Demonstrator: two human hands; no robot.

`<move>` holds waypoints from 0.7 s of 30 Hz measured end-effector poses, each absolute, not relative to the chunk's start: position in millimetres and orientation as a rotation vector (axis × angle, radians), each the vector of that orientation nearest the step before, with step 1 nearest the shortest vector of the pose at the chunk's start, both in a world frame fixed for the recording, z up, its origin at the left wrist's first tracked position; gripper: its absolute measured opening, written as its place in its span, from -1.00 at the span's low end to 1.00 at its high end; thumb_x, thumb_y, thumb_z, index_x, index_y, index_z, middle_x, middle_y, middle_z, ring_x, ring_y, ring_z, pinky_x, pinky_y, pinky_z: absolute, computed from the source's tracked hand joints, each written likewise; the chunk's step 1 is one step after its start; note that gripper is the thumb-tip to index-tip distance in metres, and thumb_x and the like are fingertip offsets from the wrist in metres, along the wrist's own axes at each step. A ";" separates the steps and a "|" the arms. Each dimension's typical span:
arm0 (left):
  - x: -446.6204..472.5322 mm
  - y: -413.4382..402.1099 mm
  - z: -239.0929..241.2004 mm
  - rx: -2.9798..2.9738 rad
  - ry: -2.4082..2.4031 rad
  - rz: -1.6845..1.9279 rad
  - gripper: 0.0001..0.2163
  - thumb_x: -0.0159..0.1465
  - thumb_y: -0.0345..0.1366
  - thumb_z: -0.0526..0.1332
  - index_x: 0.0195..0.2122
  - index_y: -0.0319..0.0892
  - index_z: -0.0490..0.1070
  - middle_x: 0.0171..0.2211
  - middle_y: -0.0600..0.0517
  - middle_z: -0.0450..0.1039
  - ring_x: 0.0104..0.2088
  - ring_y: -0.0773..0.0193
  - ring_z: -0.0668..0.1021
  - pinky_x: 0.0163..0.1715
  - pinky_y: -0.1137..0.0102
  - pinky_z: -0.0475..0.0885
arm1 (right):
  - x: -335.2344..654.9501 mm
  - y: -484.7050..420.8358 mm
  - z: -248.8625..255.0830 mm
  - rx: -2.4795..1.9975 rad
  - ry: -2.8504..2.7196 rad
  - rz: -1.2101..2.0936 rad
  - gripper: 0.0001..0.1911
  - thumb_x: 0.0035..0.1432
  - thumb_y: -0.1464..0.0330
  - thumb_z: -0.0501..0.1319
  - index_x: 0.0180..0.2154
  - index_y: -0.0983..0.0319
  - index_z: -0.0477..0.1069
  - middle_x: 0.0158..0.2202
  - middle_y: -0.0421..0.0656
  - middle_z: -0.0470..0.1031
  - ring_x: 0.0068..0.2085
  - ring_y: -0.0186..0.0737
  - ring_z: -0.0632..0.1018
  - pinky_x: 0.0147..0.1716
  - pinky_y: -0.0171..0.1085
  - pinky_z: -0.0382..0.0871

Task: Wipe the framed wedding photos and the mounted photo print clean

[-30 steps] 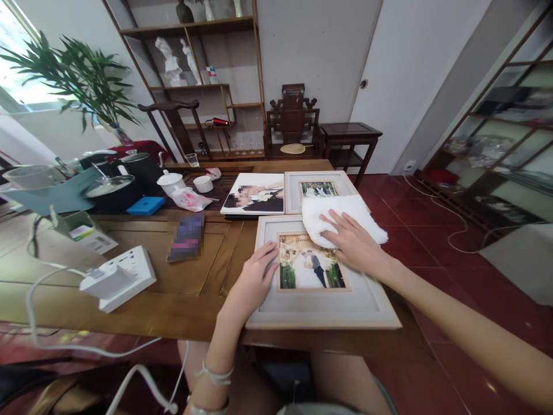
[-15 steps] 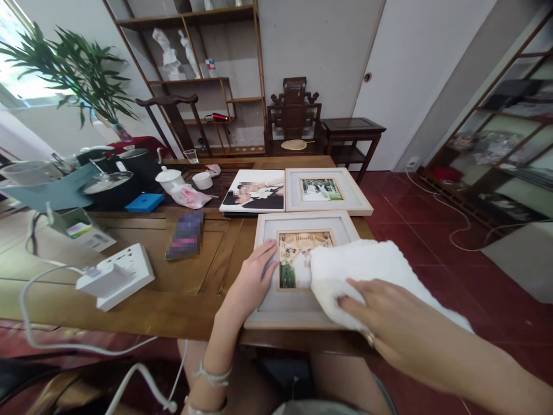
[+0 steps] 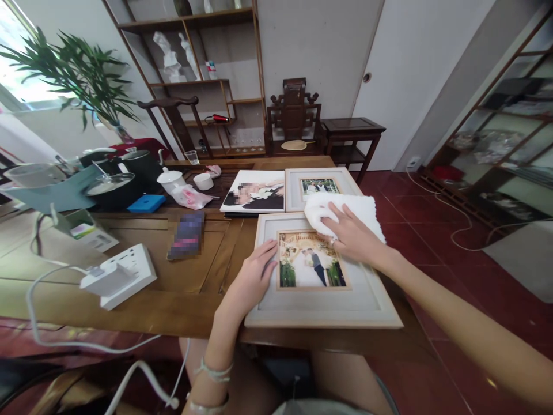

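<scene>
Left hand (image 3: pixel 256 274): our fingers lie extended on the left side of the near frame (image 3: pixel 319 305), gripping nothing, likely bracing it against sliding. Right hand (image 3: pixel 352 233): our fingers are part-spread over the white cloth (image 3: pixel 366 212) at that frame's far right corner, probably to spread pressure; can't tell if they pinch a fold. We've got the frame flat, face up, by the table (image 3: pixel 203 311) front edge, likely for reach. Cloth hides part of the second frame (image 3: pixel 292 193) behind.
</scene>
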State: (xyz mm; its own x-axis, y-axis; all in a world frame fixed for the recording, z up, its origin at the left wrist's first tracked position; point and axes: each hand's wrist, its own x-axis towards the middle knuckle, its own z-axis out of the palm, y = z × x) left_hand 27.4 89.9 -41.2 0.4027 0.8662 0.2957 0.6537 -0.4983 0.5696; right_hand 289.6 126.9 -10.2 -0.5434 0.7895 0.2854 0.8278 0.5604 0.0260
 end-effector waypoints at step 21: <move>27.1 91.3 -40.6 2.303 1.299 0.775 -0.65 0.33 -0.34 0.02 0.12 -0.24 0.33 0.17 -0.11 0.30 0.22 0.17 0.29 0.21 0.21 0.21 | 265.0 24.3 3.5 -1.301 -2.708 0.256 -0.53 -0.02 0.50 0.16 -0.02 0.13 0.41 0.22 -0.04 0.26 0.24 0.11 0.21 0.16 0.16 0.11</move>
State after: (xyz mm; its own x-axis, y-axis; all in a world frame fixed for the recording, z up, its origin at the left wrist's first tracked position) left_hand 27.1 91.3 -40.6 0.4192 0.8651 0.2754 0.6533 -0.4981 0.5701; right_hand 265.0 24.3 3.5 -0.6211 0.7827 0.0396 0.7614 0.6146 -0.2061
